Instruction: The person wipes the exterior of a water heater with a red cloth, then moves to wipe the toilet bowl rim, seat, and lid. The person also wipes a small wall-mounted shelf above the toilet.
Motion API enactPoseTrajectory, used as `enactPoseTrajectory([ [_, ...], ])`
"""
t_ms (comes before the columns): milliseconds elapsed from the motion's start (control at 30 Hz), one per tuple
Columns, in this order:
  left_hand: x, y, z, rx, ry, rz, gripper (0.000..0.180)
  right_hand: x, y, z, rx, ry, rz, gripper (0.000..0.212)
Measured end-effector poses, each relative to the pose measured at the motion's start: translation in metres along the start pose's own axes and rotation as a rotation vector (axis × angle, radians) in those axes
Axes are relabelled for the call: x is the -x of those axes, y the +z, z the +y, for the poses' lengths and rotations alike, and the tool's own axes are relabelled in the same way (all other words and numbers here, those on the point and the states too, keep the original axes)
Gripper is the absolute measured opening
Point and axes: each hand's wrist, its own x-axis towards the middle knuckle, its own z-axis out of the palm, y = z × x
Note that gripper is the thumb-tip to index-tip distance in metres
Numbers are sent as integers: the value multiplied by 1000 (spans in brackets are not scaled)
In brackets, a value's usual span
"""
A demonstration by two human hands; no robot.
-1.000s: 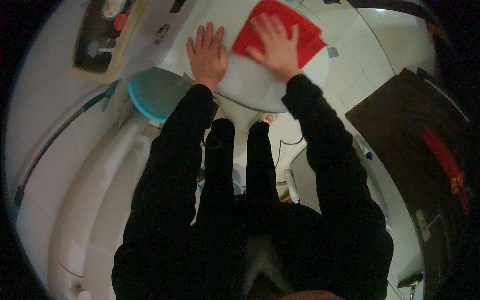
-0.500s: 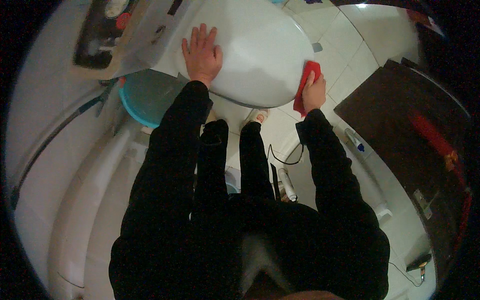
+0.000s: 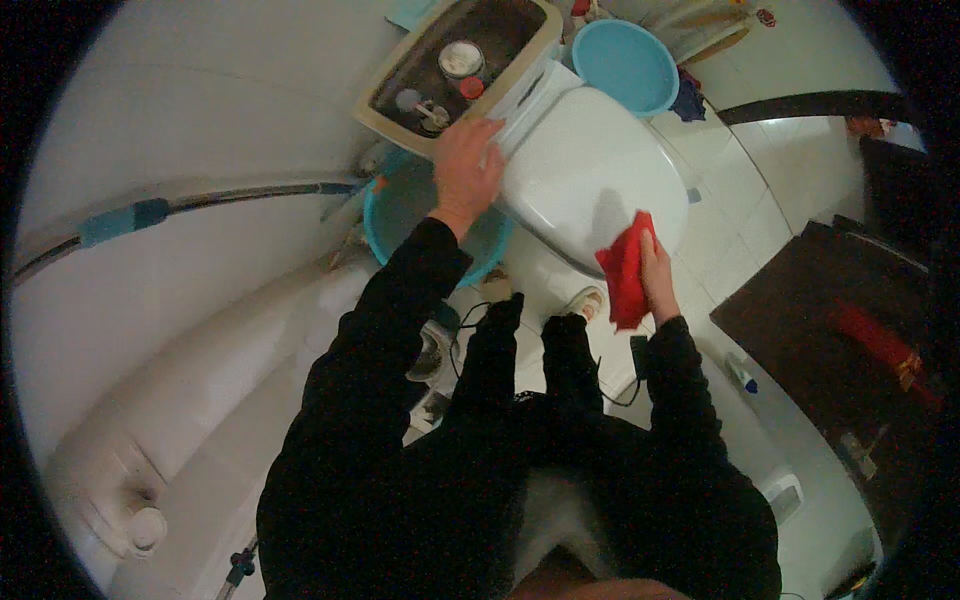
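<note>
My right hand [image 3: 657,275] grips a bunched red cloth [image 3: 626,270], which hangs above the front edge of a white toilet lid [image 3: 590,165]. The lid is down. My left hand [image 3: 468,172] is at the back of the toilet, fingers stretched toward the near corner of a beige-rimmed tank [image 3: 548,35] with a dark brown inside. In that tank are a white-topped jar [image 3: 462,62] and a round red cap [image 3: 471,90]. Whether my left fingertips touch the rim, I cannot tell.
A large blue tub [image 3: 485,262] is below my left forearm, beside the toilet. Beyond the toilet lies a light-blue basin [image 3: 625,68]. A hose [image 3: 260,200] runs along the left wall above a white bathtub [image 3: 235,400]. At right is a dark brown door [image 3: 800,290].
My left hand has left the toilet lid for the tank corner. My right hand has lifted the red cloth off the lid's edge. The view has shifted, showing more of the tank.
</note>
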Motion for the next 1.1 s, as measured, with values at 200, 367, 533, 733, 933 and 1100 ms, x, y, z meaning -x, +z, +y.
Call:
enactPoseTrajectory([
  [200, -33, -52, -73, -138, -412, 294, 40, -18, 125, -179, 372, -755, 28, 48],
  [367, -28, -54, -113, -272, -657, 345, 57, -45, 192, -221, 532, -1181, -52, 64],
  [533, -40, -31, -114, 261, -972, 575, 64, -101, 184, -193, 492, -1054, 52, 63],
  [733, -52, -17, -102, 358, -1034, 696, 61, -207, 142, -213, -75, -788, 313, 42],
  [933, -49, -19, -105, 282, -998, 677, 58, -233, 187, -191, -957, -100, -124, 60],
  [1100, -49, -17, -100, 201, -974, 682, 58, -127, 254, -127, -1176, 367, -364, 60],
])
